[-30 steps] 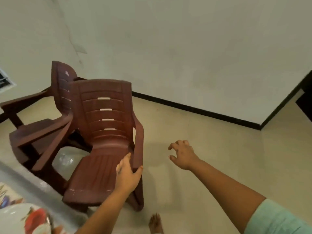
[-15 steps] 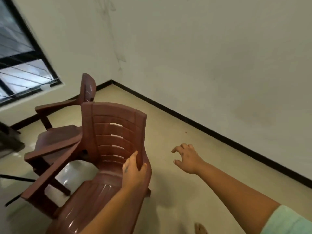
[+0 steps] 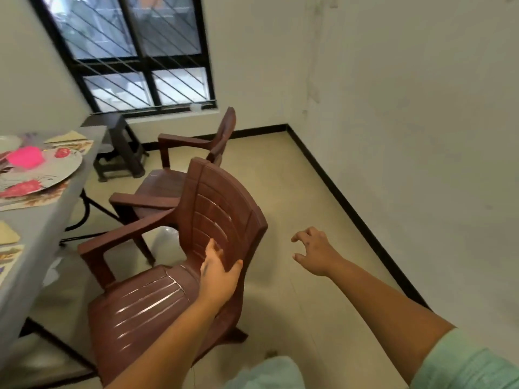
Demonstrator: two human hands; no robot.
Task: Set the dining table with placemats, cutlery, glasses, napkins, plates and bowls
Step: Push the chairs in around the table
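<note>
Table (image 3: 42, 228): grey, left edge of view, cut off by the frame. Near chair (image 3: 168, 265) stands just right of the table, seat facing it, back tilted. Far chair (image 3: 193, 164) sits behind the near chair, toward the window (image 3: 134, 51); dark stool (image 3: 118, 147) between far chair and table end.

Left hand (image 3: 219, 279) clamps the near chair where back meets seat, thumb on the outer edge, fingers on the inner face. Right hand (image 3: 314, 254) hangs free right of the chair, over bare floor, fingers spread and half curled, holding nothing.

Task things lie well left of both hands, on the table: floral plate (image 3: 56, 169) on a placemat (image 3: 36, 197), with a pink item (image 3: 25, 157), too blurred to name, on the plate. A napkin corner (image 3: 7, 234) sits nearer along the table edge. Most of the setting is cut off.

Since half a second back: view has swung left, bringing window and table into frame; grip on the chair unchanged, right hand still empty.
</note>
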